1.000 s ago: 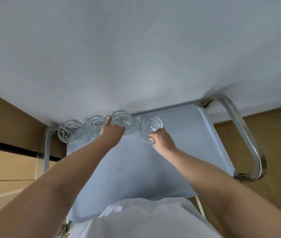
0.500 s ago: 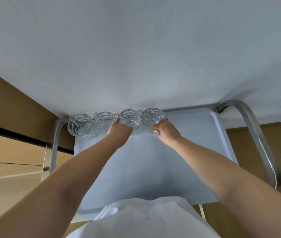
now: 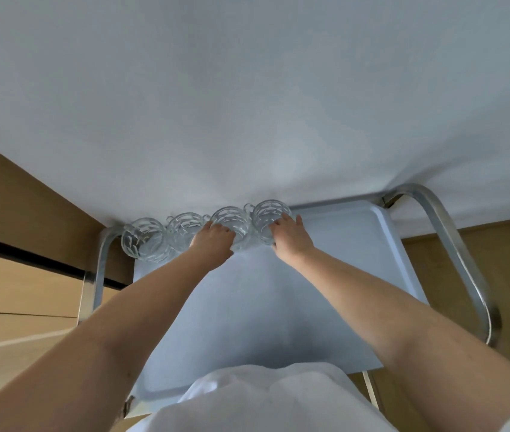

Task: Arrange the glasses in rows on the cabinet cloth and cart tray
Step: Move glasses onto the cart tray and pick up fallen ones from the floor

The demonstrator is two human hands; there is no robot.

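Several cut-glass cups stand side by side along the far edge of the pale blue cart tray (image 3: pixel 356 244), just below the white cabinet cloth (image 3: pixel 247 104). The leftmost glass (image 3: pixel 143 240) and the second glass (image 3: pixel 183 227) stand free. My left hand (image 3: pixel 213 243) grips the near side of the third glass (image 3: pixel 230 219). My right hand (image 3: pixel 291 236) holds the fourth glass (image 3: pixel 267 212) at the row's right end, thumb and fingers around its wall. The glasses touch one another.
The cart's metal handle (image 3: pixel 453 232) loops around the tray's right side, and a metal post (image 3: pixel 101 263) stands at the left. A wooden cabinet front (image 3: pixel 13 213) lies to the left. My white garment (image 3: pixel 263 397) covers the tray's near edge.
My right hand has slid the fourth glass left and back until it joins the row. My left hand has stayed on the third glass. The view has shifted slightly.
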